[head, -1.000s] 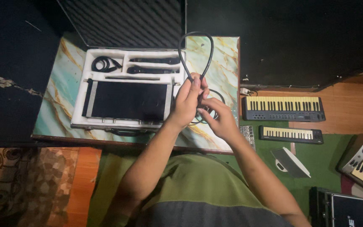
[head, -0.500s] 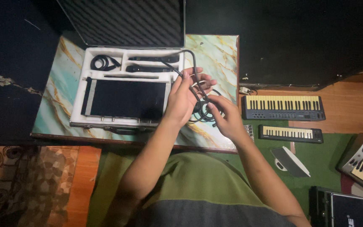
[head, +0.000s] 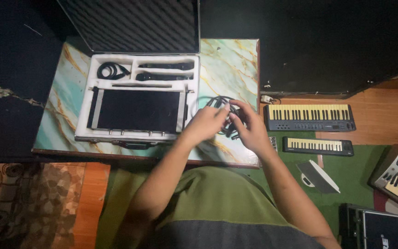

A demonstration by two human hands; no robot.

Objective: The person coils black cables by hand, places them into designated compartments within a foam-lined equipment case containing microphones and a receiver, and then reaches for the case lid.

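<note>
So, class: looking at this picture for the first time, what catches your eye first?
Two hands, left and right, meet over a coiled black cable on the marbled table. Left of them lies an open foam-lined case. On the floor to the right sit two keyboards.

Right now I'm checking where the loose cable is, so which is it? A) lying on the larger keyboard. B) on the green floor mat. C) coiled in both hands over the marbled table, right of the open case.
C: both the left hand and right hand grip the dark coiled cable above the marbled table, right of the open case.
</note>
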